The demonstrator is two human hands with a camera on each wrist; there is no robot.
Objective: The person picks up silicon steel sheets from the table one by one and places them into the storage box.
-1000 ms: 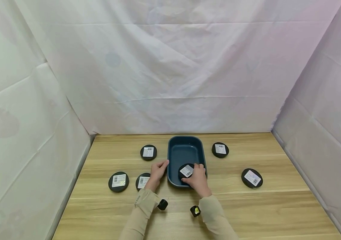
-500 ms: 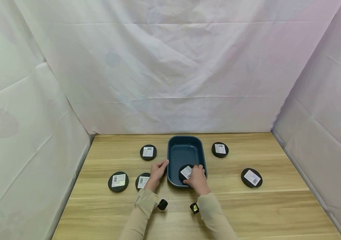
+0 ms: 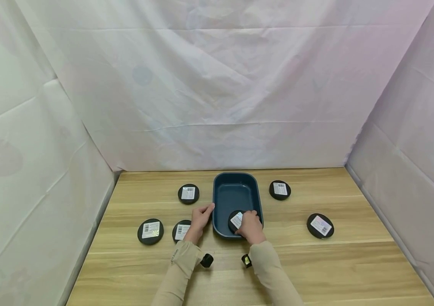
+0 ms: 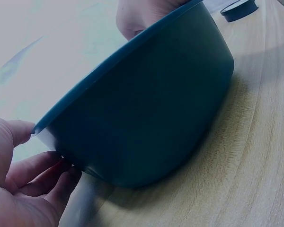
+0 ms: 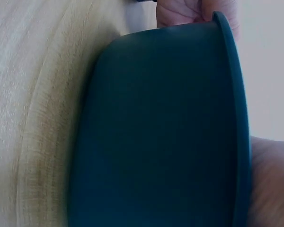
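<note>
- As the right hand (image 3: 252, 227) pinches the black disc (image 3: 236, 219), slipping could drop it.
- The left hand (image 3: 200, 218), loosely apart, touches the blue tub (image 3: 234, 197) — bumps could slide it.

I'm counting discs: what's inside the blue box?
One black disc at the near end, gripped by the right hand, which covers its right part. Nothing else shows; whatever lies beneath them is hidden.

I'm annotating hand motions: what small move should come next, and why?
Probably ease the black disc down and let go: the right hand grips it inside the near end of the blue tray, while the left hand holds its rim.
</note>
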